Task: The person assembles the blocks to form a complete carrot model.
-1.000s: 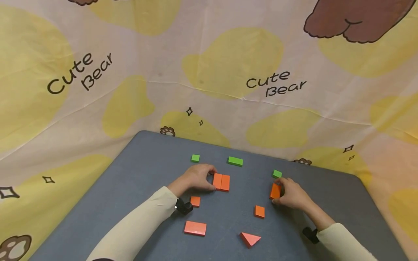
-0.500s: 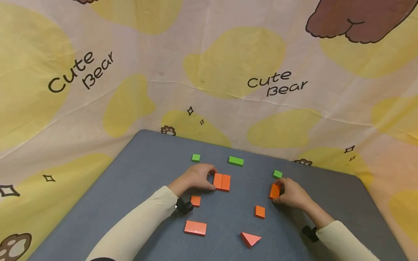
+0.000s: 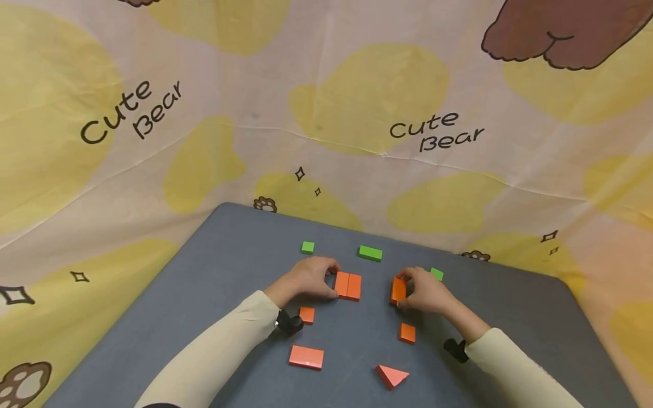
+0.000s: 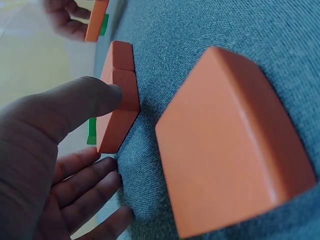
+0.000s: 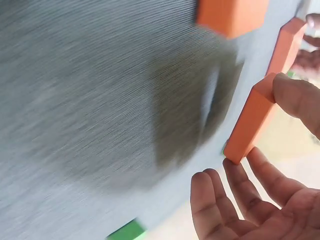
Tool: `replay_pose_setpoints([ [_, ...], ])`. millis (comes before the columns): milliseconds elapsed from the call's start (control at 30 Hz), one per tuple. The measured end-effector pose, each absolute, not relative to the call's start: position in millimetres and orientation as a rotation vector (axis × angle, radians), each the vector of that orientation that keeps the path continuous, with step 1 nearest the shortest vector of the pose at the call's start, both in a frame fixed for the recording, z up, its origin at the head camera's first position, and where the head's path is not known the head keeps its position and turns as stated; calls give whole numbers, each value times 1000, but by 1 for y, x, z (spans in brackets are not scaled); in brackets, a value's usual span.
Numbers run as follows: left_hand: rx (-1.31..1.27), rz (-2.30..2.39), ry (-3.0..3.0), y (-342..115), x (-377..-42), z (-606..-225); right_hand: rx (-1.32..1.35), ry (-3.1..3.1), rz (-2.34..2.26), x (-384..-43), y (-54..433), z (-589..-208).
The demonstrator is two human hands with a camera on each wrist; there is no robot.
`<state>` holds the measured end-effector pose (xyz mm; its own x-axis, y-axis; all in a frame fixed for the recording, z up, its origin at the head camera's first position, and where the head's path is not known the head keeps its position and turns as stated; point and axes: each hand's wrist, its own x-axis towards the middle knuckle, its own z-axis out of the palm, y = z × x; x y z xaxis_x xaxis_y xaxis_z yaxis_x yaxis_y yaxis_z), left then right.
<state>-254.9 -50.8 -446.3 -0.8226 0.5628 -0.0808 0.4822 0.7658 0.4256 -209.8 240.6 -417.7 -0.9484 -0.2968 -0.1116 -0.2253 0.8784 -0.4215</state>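
Note:
Two orange rectangular blocks lie side by side on the grey table (image 3: 245, 238). My left hand (image 3: 310, 276) pinches the left block (image 3: 341, 284) of this pair, thumb at its near end and fingertips at the far one. The right block (image 3: 354, 287) touches it. My right hand (image 3: 429, 291) grips another orange rectangular block (image 3: 398, 290) between thumb and fingers, a short gap to the right of the pair. The right wrist view shows this block (image 5: 252, 120) raised off the table, its shadow below.
Green blocks stand farther back: a small one (image 3: 308, 247), a long one (image 3: 370, 253), and another small one (image 3: 436, 274) partly behind my right hand. Nearer are two small orange blocks (image 3: 306, 315) (image 3: 407, 333), a pinkish rectangle (image 3: 306, 357) and a pinkish triangle (image 3: 391, 376). Printed cloth (image 3: 326, 113) hangs behind.
My right hand has carried its orange block leftward, closer to the pair, uncovering more space near the right green block. The left hand stays at the left block.

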Motion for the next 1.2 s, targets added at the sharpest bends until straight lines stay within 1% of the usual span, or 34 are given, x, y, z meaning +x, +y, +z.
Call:
replay_pose_setpoints([
  [233, 819, 608, 2738, -51, -255, -445, -480, 2871, -596, -217, 210, -420],
  [500, 803, 643, 2728, -51, -256, -441, -470, 2884, -529, -224, 190, -421],
  [1200, 801, 645, 2722, -52, -255, -441, -511, 2888, -486, -229, 171, -428],
])
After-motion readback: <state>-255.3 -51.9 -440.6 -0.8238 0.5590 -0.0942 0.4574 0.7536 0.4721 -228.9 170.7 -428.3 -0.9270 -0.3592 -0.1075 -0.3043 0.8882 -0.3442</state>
